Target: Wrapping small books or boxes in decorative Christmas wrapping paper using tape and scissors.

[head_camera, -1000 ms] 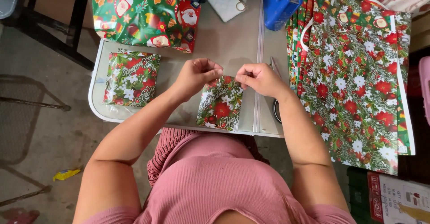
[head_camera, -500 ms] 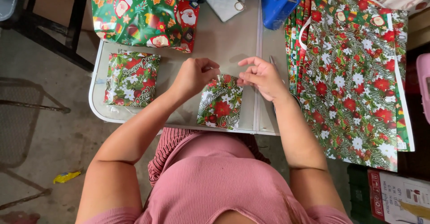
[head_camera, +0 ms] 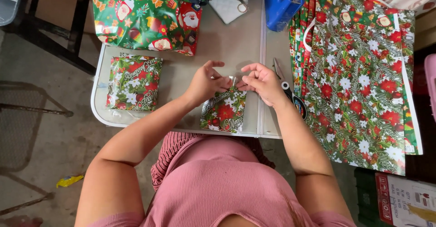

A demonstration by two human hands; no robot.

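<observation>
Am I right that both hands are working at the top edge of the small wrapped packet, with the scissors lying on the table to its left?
Not quite. In the head view the scissors lie to the right of the small wrapped packet, beside the right hand. The left hand and right hand do meet at its top edge.

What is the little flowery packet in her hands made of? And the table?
The small packet held by the left hand and right hand looks like printed wrapping paper, a bit glossy: it creases sharply and catches light. The table looks like smooth grey plastic, matte, with rounded edges and a fold seam.
</observation>
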